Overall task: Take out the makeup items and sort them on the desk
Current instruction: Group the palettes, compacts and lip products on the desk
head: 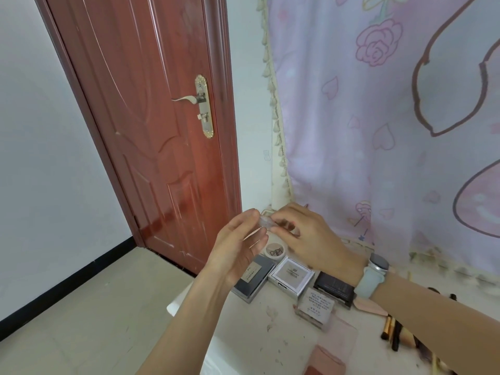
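Note:
Both hands are raised over the far left corner of the white desk (286, 336). My right hand (305, 234) pinches a small clear glittery makeup case (266, 221), blurred by motion. My left hand (238, 250) is cupped with fingers apart, touching the case from the left. Below them on the desk lie a round white jar (276, 251), a dark grey compact (255, 277), a silver square compact (292, 274), a black palette (334, 286) and a clear square case with a label (316, 307). Several makeup brushes (392, 331) lie at the right, partly behind my right forearm.
A pink pouch (332, 347) lies at the desk's near edge. A red-brown door (151, 125) stands to the left, with tiled floor (94, 320) below the desk's left edge. A pink floral curtain (392, 117) hangs behind the desk.

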### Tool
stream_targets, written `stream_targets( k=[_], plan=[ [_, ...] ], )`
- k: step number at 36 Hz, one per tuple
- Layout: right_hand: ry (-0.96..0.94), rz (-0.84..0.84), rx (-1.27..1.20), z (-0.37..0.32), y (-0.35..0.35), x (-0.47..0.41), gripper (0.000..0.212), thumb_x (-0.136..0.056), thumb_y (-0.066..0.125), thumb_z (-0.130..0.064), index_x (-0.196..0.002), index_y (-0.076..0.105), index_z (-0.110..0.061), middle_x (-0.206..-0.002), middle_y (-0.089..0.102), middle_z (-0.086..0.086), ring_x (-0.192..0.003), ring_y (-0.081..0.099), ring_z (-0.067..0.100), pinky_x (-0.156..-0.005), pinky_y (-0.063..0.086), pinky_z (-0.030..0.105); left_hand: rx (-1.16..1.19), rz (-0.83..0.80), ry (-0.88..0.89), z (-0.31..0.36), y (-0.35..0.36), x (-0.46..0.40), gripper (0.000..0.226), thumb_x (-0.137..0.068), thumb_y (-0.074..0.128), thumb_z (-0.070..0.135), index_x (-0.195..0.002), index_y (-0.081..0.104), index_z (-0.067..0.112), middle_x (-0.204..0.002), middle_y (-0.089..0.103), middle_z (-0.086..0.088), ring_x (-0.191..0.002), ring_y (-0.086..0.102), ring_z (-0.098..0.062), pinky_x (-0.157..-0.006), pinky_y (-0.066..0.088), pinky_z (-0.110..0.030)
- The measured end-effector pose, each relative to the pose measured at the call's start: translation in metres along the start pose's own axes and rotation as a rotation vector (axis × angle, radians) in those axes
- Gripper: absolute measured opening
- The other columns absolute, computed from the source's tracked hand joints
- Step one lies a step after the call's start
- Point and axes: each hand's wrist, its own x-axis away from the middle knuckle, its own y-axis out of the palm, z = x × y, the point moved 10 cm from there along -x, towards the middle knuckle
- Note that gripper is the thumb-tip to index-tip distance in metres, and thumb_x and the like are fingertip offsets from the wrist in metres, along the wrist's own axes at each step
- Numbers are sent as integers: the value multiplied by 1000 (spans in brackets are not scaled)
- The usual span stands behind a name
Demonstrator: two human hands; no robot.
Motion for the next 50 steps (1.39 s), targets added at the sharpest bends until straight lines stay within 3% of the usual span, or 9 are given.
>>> stream_targets(
  k=[7,17,25,31,36,39,42,46,50],
  plan=[
    [72,-61,-78,8,9,1,13,-88,62,-11,-97,71,-10,-89,61,2,-75,57,14,-68,47,30,48,-8,-63,-9,-3,-2,23,-83,67,18,-103,61,8,-102,65,-13,-95,65,-28,-87,55,-35],
    [72,-144,52,11,23,-3,10,-89,60,-15,-94,67,-12,-85,62,-1,-75,57,14,-70,49,33,78,46,-42,-15,-11,-7,16,-86,64,15,-96,61,4,-95,68,-16,-86,69,-29,-79,58,-36],
    [130,-161,96,20,35,-6,8,-88,59,-17,-91,64,-11,-81,56,-4,-73,51,11,-68,42,24,5,95,-97,-21,-26,-18,18,-84,68,16,-94,66,1,-118,62,-25,-104,64,-36,-88,54,-43],
    [242,-198,53,35,46,-11,7,-88,60,-25,-88,63,-18,-84,61,-4,-75,56,10,-70,49,27,15,96,-182,-22,-31,-27,13,-85,65,12,-94,65,2,-103,67,-19,-82,69,-30,-62,59,-32],
    [318,-242,19,55,46,-17,19,-86,57,-5,-103,63,-7,-93,65,4,-83,61,18,-77,48,26,11,20,-303,-28,-38,-33,19,-85,61,13,-103,60,4,-95,64,-16,-76,67,-31,-63,58,-31],
    [377,-276,-19,71,51,-18,35,-89,54,-9,-123,53,-16,-89,65,2,-73,58,11,-68,44,16,-46,-15,-405,-35,-46,-38,30,-85,60,18,-111,55,4,-101,63,-19,-78,68,-30,-63,57,-28],
    [429,-283,-41,88,58,-17,45,-87,53,-6,-127,46,-25,-82,67,13,-68,60,22,-67,48,26,-94,-11,-476,-41,-56,-49,36,-91,55,26,-121,53,7,-102,65,-20,-78,69,-29,-58,57,-26],
    [525,-267,-78,109,68,-13,34,-88,55,-10,-118,51,-26,-85,67,8,-72,66,20,-49,41,13,-152,71,-424,-39,-68,-68,38,-96,50,34,-122,56,7,-104,66,-20,-76,70,-29,-62,58,-28],
    [615,-246,-46,124,76,-11,22,-90,54,-14,-112,56,-16,-93,66,3,-74,67,17,-65,49,25,-283,164,-289,-32,-77,-91,25,-97,51,25,-105,62,5,-95,67,-15,-73,69,-27,-60,58,-27]
  ],
)
